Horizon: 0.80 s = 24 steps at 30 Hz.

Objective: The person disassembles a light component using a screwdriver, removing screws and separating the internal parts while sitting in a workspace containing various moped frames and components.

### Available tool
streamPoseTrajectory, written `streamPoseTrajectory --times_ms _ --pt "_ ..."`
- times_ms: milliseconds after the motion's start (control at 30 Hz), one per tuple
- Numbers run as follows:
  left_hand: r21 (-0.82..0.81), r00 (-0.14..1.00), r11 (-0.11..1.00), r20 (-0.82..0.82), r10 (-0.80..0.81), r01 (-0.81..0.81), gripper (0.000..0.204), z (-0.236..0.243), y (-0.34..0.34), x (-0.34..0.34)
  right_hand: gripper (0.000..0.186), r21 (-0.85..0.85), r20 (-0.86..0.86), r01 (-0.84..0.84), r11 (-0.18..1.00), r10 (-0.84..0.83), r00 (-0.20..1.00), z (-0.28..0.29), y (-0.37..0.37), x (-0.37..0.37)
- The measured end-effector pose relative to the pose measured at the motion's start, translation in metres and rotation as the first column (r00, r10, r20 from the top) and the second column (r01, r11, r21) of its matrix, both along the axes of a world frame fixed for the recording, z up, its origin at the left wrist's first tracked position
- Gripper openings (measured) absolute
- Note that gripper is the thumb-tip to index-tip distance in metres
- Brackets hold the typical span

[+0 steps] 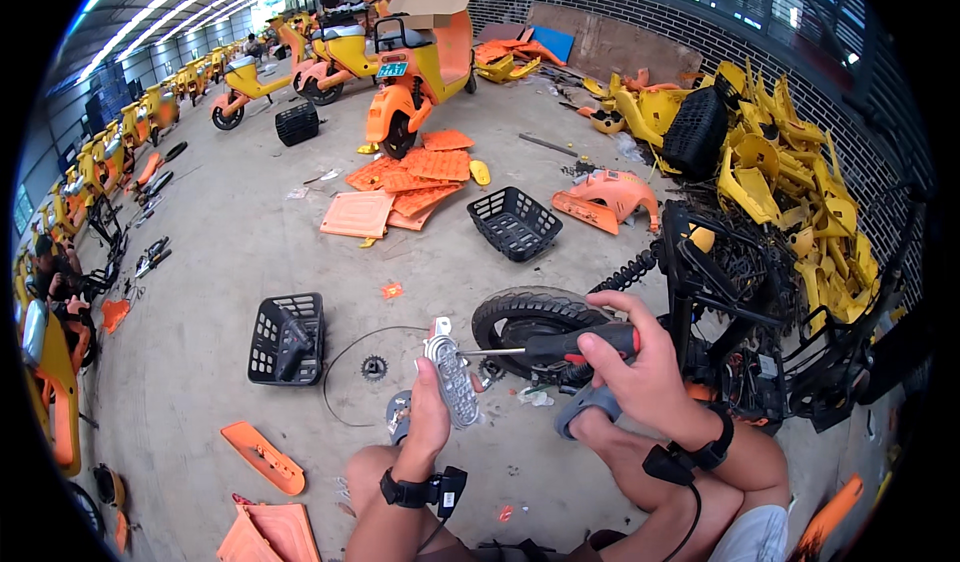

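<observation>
My left hand [428,422] grips a silver, oval, ribbed metal part [457,387] that looks like a foot peg, held upright with a bracket at its top. Closed round a screwdriver [560,347] with a black and red handle is my right hand [645,367]; its forefinger is raised off the handle. The shaft points left, and its tip meets the upper part of the metal piece; the exact contact point is too small to make out. Behind the screwdriver lies a black-tyred wheel [520,312] of a stripped scooter frame [730,302].
A black basket holding a power drill [292,345] stands at the left, near a chainring [373,367] and a cable. Another black basket [515,224] sits ahead. Orange panels [410,177], scooters [425,72] and a heap of yellow panels [790,182] lie beyond. Another person [62,277] is far left.
</observation>
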State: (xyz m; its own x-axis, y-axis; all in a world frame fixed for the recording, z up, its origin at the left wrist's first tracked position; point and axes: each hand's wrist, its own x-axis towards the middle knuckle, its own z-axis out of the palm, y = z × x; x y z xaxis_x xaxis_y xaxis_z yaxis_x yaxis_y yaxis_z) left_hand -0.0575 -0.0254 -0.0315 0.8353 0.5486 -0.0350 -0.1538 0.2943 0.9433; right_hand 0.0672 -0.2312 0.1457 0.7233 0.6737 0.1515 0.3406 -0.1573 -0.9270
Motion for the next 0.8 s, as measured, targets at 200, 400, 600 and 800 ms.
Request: streamPoseTrajectory --times_ms 200,400,600,800 --pt "-0.190 0.982 0.980 0.165 0.093 -0.061 0.076 0.006 -0.012 0.013 0.045 0.033 0.279 -0.039 0.999 0.028 0.960 -0.006 -0.007 -0.005" --pt "-0.147 0.987 0.989 0.151 0.052 -0.029 0.073 0.012 -0.012 0.011 0.053 -0.037 0.345 -0.094 0.995 0.101 0.933 0.007 -0.012 -0.010" --pt "-0.143 0.989 0.989 0.145 0.000 0.021 0.076 0.009 -0.010 0.008 0.055 0.007 0.402 -0.128 0.992 0.114 0.909 0.011 -0.014 -0.008" --pt "-0.239 0.944 0.970 0.311 0.113 -0.037 0.086 0.027 -0.007 0.002 0.047 0.132 0.227 -0.029 0.991 -0.002 0.974 0.013 -0.021 -0.004"
